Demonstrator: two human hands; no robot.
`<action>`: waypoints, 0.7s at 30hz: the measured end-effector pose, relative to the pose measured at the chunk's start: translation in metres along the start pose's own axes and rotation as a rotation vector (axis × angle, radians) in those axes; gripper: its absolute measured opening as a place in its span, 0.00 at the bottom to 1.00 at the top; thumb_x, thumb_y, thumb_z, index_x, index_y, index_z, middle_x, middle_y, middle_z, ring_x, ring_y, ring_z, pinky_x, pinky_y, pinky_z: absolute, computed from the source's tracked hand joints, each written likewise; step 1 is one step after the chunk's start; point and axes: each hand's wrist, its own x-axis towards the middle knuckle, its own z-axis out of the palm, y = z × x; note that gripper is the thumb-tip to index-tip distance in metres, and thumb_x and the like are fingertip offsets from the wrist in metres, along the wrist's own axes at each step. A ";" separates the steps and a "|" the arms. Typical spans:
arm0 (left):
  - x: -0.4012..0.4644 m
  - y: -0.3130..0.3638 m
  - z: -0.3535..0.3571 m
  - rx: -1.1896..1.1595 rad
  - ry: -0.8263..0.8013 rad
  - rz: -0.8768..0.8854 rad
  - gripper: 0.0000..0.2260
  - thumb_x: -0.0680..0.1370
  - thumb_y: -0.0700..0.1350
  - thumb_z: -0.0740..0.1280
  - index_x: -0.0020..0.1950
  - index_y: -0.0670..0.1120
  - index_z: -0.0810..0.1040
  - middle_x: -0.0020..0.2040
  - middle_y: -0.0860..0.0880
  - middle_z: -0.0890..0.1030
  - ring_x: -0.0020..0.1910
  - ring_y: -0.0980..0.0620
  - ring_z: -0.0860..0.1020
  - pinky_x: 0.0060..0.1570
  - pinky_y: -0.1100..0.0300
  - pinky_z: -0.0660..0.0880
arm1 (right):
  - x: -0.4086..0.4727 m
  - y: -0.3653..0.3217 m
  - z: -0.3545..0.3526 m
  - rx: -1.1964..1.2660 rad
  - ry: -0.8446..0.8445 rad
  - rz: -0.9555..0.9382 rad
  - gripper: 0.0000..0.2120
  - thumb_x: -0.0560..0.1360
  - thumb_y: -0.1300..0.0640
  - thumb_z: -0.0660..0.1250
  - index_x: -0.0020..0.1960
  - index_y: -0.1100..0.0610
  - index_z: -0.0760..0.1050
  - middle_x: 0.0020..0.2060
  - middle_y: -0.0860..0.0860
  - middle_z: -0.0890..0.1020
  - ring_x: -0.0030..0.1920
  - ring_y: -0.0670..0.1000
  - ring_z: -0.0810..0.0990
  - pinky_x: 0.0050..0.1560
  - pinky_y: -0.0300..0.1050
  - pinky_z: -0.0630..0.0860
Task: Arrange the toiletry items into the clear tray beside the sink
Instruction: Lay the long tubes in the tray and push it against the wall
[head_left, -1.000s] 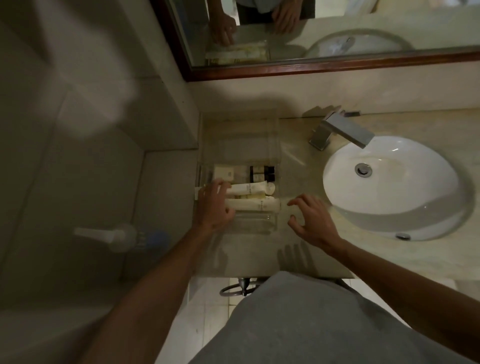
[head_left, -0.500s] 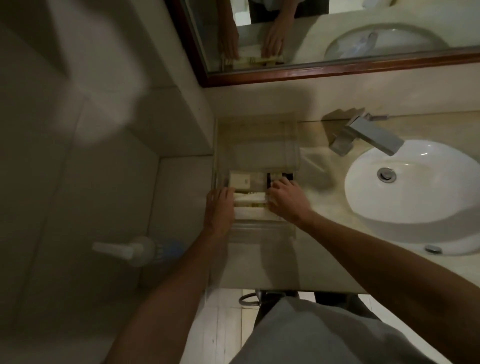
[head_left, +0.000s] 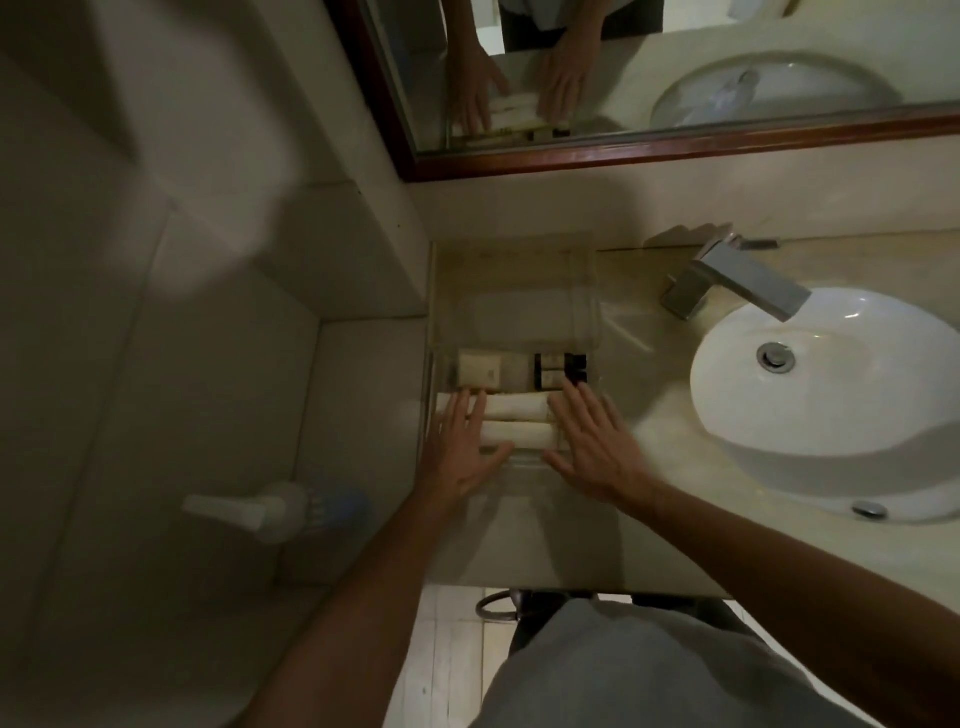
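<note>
Dim bathroom counter (head_left: 649, 499), sink (head_left: 831, 405) at 3 o'clock, tap (head_left: 737, 283) at 1, mirror (head_left: 675, 78) at 12. Clear tray (head_left: 519, 312) at centre against the side wall, holding two pale tubes (head_left: 519, 421) lying crosswise, a soap box (head_left: 480, 370) and dark bottles (head_left: 561, 370) just beyond. Left hand (head_left: 462, 452) and right hand (head_left: 592, 441) both flat, fingers straight, resting at the tubes' ends, gripping nothing.

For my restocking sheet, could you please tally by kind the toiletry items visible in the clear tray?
Cream tubes lying side by side: 2
Cream boxed bar: 1
Small dark bottles: 2, blurred, possibly more
Total: 5
Both hands, left hand and right hand, rest flat over the tubes.
</note>
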 end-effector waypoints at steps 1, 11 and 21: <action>-0.001 -0.001 0.002 -0.017 -0.015 -0.015 0.41 0.73 0.73 0.49 0.78 0.53 0.41 0.80 0.49 0.41 0.78 0.46 0.44 0.75 0.43 0.50 | -0.002 0.002 0.007 -0.017 -0.056 0.011 0.39 0.76 0.30 0.39 0.78 0.52 0.36 0.77 0.54 0.37 0.77 0.55 0.36 0.76 0.58 0.42; -0.008 -0.008 0.001 0.003 0.039 -0.046 0.55 0.65 0.81 0.53 0.77 0.49 0.34 0.77 0.42 0.32 0.76 0.44 0.34 0.75 0.44 0.39 | -0.003 0.017 0.011 0.027 -0.071 0.035 0.43 0.74 0.27 0.38 0.78 0.55 0.35 0.76 0.56 0.32 0.75 0.55 0.30 0.76 0.61 0.41; -0.007 -0.015 -0.010 -0.231 0.009 -0.148 0.62 0.60 0.62 0.79 0.77 0.54 0.37 0.78 0.44 0.38 0.76 0.39 0.50 0.72 0.41 0.60 | 0.003 0.035 0.007 0.178 -0.109 0.053 0.62 0.61 0.29 0.71 0.78 0.51 0.35 0.76 0.58 0.55 0.75 0.60 0.55 0.74 0.56 0.50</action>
